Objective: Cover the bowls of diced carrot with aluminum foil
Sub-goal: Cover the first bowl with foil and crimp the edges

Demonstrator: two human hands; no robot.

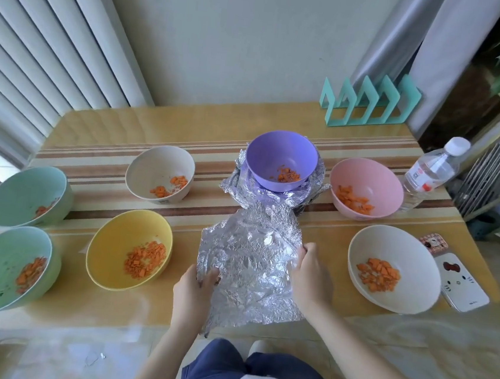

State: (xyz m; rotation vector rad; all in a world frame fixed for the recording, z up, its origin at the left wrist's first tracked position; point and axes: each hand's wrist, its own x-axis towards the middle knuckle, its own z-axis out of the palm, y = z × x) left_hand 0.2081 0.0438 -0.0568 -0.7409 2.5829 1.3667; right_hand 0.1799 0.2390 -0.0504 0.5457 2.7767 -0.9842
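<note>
Head view: my left hand pinches the left edge of the foil sheet and my right hand grips its right edge, at lower centre of frame. Above, the purple bowl sits on crumpled foil. The yellow bowl to the left and the white bowl to the right are uncovered.

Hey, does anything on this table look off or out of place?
The purple bowl stands on top of crumpled foil rather than under it, so its carrot lies uncovered. The foil sheet held by the left hand and right hand is heavily wrinkled. No spilled carrot shows.
</note>
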